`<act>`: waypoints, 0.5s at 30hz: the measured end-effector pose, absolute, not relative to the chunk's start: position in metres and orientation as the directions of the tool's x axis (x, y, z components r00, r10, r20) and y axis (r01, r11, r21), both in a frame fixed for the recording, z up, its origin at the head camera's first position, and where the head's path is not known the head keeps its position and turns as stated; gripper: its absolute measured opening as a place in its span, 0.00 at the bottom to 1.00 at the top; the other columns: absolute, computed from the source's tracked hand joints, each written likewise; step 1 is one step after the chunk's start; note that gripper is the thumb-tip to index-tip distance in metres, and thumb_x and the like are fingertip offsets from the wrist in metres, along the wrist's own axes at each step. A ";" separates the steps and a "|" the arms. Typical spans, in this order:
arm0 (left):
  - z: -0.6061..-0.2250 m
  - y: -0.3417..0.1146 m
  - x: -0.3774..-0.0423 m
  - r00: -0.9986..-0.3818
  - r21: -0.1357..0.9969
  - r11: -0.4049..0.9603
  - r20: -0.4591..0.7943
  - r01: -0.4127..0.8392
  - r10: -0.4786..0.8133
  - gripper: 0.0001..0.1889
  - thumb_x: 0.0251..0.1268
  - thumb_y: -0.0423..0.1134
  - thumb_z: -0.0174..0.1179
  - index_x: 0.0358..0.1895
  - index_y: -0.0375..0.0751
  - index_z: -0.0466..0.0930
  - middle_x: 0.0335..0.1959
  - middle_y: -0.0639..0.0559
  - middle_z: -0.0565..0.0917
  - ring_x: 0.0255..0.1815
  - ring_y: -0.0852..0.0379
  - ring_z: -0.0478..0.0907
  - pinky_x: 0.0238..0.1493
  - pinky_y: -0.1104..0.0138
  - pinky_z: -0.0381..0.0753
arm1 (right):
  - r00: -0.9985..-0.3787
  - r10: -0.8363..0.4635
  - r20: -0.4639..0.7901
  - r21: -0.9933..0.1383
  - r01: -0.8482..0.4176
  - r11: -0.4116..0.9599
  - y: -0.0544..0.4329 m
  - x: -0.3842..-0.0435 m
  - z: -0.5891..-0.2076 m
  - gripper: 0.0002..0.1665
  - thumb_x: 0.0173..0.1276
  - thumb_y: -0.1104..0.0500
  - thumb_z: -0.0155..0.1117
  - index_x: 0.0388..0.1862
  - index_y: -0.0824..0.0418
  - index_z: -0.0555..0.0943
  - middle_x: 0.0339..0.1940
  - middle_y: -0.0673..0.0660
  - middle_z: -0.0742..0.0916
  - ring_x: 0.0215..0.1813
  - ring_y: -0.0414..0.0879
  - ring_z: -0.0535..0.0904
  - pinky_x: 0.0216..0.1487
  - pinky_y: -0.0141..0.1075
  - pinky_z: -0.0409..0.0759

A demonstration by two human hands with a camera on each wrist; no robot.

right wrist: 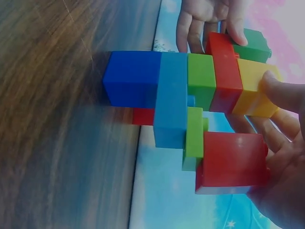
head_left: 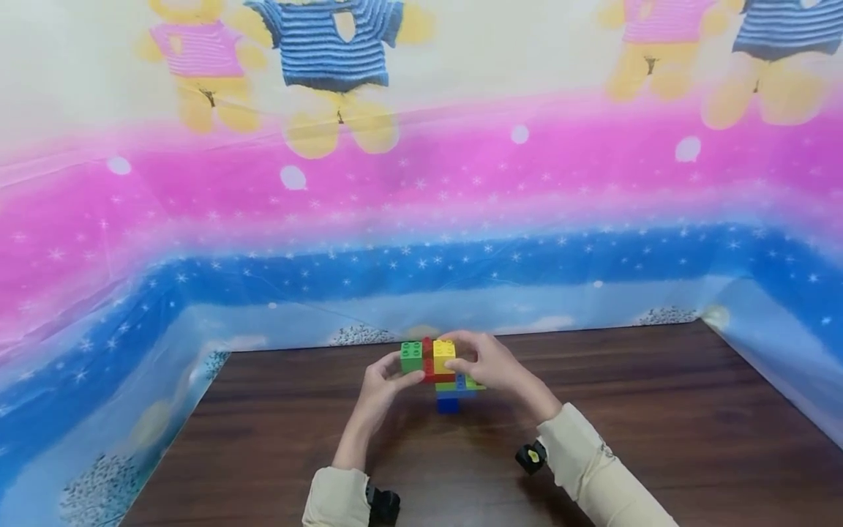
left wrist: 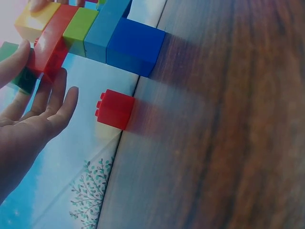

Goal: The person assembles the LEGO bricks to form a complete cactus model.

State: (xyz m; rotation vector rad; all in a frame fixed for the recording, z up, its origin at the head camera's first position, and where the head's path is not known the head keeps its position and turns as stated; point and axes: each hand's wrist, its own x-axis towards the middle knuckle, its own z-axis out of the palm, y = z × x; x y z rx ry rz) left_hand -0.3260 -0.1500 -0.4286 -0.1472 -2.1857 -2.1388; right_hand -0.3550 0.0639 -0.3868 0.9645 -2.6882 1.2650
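Note:
A stepped tower of toy building bricks stands on its dark blue brick (head_left: pixel 448 405). Above that, a lighter blue brick (right wrist: pixel 171 105) carries a lime green brick (right wrist: pixel 201 81) and a flat lime piece (right wrist: pixel 193 138). A red brick (right wrist: pixel 233 160) sits on the flat piece. A long red brick (left wrist: pixel 51 36) tops the other side, with a green brick (head_left: pixel 411 360) and a yellow brick (head_left: pixel 444 356) on it. My left hand (head_left: pixel 378 391) pinches the green brick between thumb and fingers. The yellow brick is pinched by my right hand (head_left: pixel 494 362).
A separate red brick (left wrist: pixel 116 109) stands on the brown wooden table (head_left: pixel 276 439) near the tower's base. Behind the table hangs a printed cloth (head_left: pixel 421 205) in pink and blue. Black wrist cameras hang below both sleeves.

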 end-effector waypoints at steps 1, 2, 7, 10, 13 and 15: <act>-0.429 -0.152 -0.325 -0.992 0.992 0.025 0.126 0.126 0.007 0.21 0.61 0.35 0.66 0.57 0.35 0.77 0.50 0.44 0.84 0.49 0.58 0.82 0.59 0.58 0.80 | -0.810 -0.519 0.271 -0.684 -0.542 0.488 0.062 -0.354 -0.388 0.25 0.69 0.56 0.64 0.64 0.55 0.75 0.53 0.57 0.86 0.27 0.41 0.71 0.36 0.35 0.76; -0.429 -0.154 -0.324 -0.992 0.992 0.026 0.127 0.127 0.001 0.21 0.61 0.35 0.66 0.58 0.35 0.77 0.50 0.44 0.84 0.49 0.58 0.82 0.59 0.58 0.80 | -0.813 -0.514 0.275 -0.681 -0.542 0.493 0.059 -0.354 -0.389 0.25 0.69 0.56 0.64 0.64 0.55 0.76 0.53 0.57 0.86 0.27 0.40 0.70 0.36 0.34 0.75; -0.433 -0.158 -0.323 -0.993 0.992 0.041 0.116 0.116 -0.014 0.21 0.61 0.34 0.66 0.58 0.35 0.77 0.50 0.44 0.84 0.48 0.59 0.82 0.58 0.58 0.80 | -0.828 -0.496 0.260 -0.693 -0.518 0.501 0.053 -0.352 -0.392 0.25 0.68 0.55 0.65 0.64 0.52 0.76 0.52 0.55 0.86 0.21 0.41 0.64 0.29 0.33 0.71; -0.434 -0.157 -0.323 -0.993 0.992 0.050 0.119 0.119 0.002 0.22 0.61 0.36 0.66 0.58 0.36 0.77 0.50 0.44 0.84 0.48 0.59 0.82 0.58 0.58 0.80 | -0.840 -0.476 0.259 -0.685 -0.508 0.522 0.055 -0.350 -0.393 0.25 0.68 0.54 0.65 0.64 0.51 0.77 0.50 0.54 0.86 0.20 0.41 0.63 0.29 0.33 0.72; -0.434 -0.154 -0.326 -0.992 0.991 0.040 0.127 0.128 0.016 0.22 0.61 0.36 0.67 0.58 0.35 0.77 0.50 0.44 0.84 0.48 0.59 0.82 0.58 0.58 0.80 | -0.849 -0.453 0.273 -0.670 -0.506 0.543 0.058 -0.349 -0.393 0.25 0.68 0.53 0.65 0.63 0.50 0.77 0.44 0.53 0.86 0.20 0.42 0.64 0.30 0.34 0.72; -0.433 -0.151 -0.327 -0.992 0.992 0.029 0.122 0.122 0.021 0.22 0.61 0.36 0.67 0.57 0.35 0.77 0.49 0.45 0.84 0.48 0.59 0.82 0.57 0.59 0.81 | -0.848 -0.451 0.279 -0.662 -0.510 0.549 0.060 -0.350 -0.393 0.25 0.68 0.52 0.65 0.63 0.50 0.77 0.39 0.52 0.86 0.20 0.42 0.64 0.29 0.34 0.71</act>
